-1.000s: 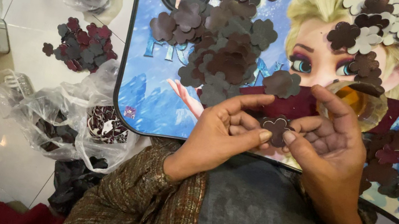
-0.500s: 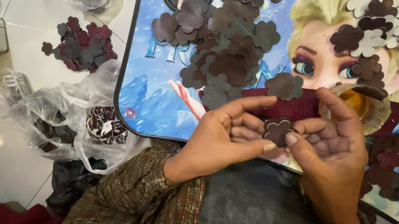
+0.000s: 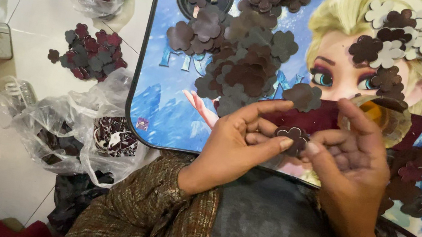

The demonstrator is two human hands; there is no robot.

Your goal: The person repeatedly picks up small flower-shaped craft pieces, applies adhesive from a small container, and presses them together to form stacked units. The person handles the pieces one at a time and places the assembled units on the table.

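both hands pinch brown flower cutout (image 3: 293, 137)

Even, bright indoor light, no hard directional source apparent. White tiled floor (image 3: 22, 79) at the left edge runs near overexposed; mild sheen on the clear plastic bags (image 3: 70, 131). Glossy printed tray (image 3: 167, 112) shows soft reflection along its left edge, no strong glare. Shadows short and soft under the left hand (image 3: 235, 144) and right hand (image 3: 351, 167). Focus sharp mid-frame; slight wide-angle bending at the corners. Bottom edge darker, clothing detail muddy.
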